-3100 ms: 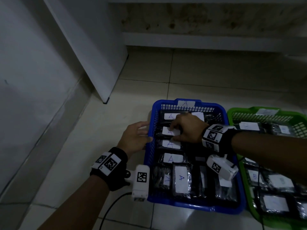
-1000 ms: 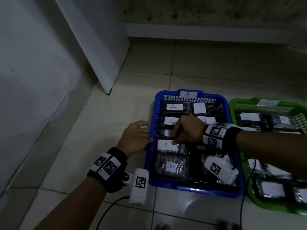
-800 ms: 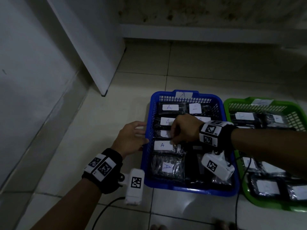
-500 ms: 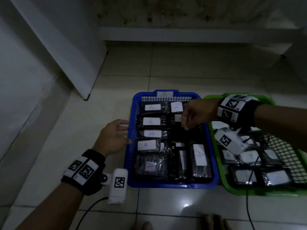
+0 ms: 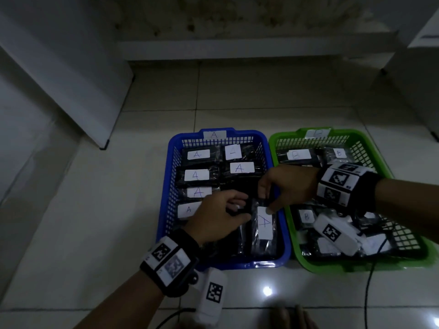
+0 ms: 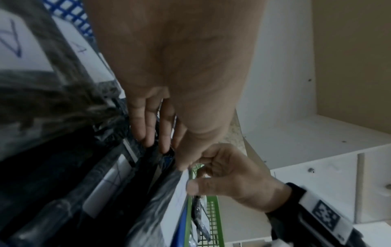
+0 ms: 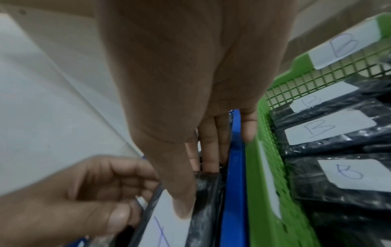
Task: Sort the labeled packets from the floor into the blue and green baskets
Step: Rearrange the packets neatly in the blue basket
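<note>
A blue basket tagged A holds several black packets with white A labels. Beside it on the right, a green basket tagged B holds several B packets. One A packet stands tilted at the blue basket's near right side. My right hand pinches its far end, thumb on the label. My left hand reaches in from the left and grips that packet's left edge with curled fingers and thumb. In the left wrist view, the right hand shows pinching the packet.
The baskets sit side by side on pale floor tiles. A white panel leans at the left and white furniture stands at the far right. A low ledge runs along the back wall. A black cable trails near the green basket.
My left hand left the blue basket's left rim and moved inside. My right hand left the left column of A packets, swung right, and now holds the A packet at the near right.
</note>
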